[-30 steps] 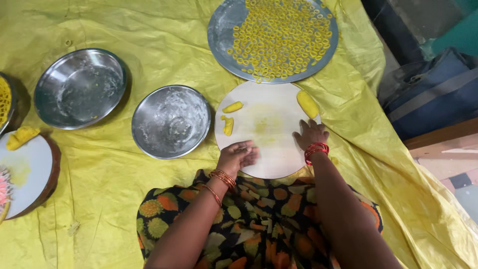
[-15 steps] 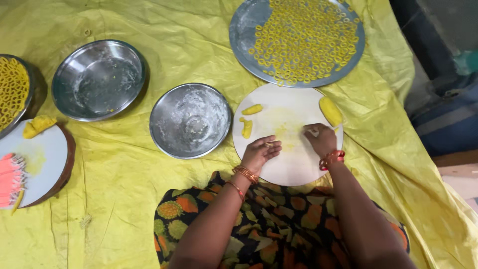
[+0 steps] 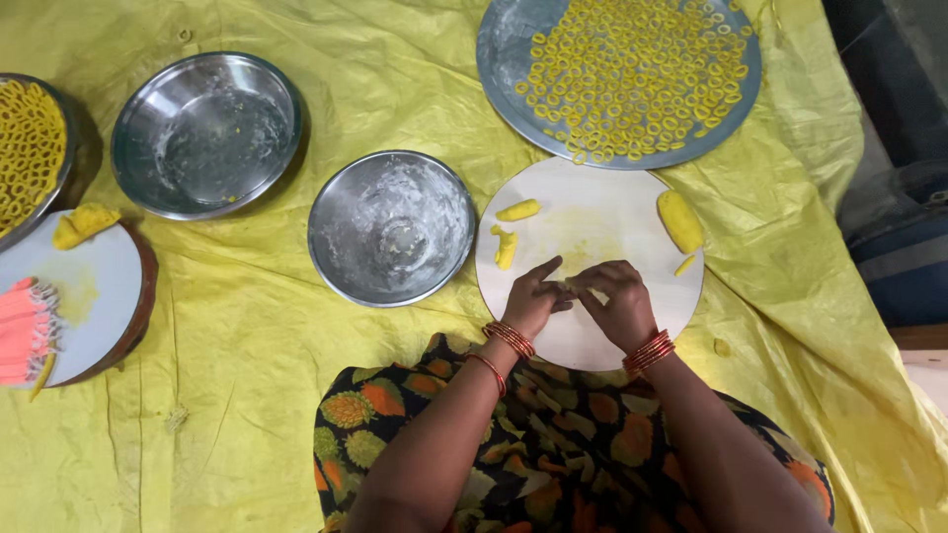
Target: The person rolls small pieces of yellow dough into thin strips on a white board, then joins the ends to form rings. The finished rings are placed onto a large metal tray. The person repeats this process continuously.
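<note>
Both hands have been drawn together since half a second ago, when they lay apart on the round white board. Left hand and right hand are now met fingertip to fingertip at the board's middle, a small dough piece pinched between them; both are closed on it, the piece mostly hidden. Its long axis appears to run left-right between the fingertips, though that cannot be told for sure. Neither hand is nearer; the piece is shared at the meeting point.

Relative to the board: a thick dough lump is set on its right edge, closest to the right hand, long axis running away from the person. Short dough bits are laid at its upper left, nearer the left hand. A large steel plate covered with yellow dough rings is placed just beyond the board, touching its far edge. A floured steel bowl is seen just left of the board, a second steel bowl farther left. All is spread on a yellow sheet.
</note>
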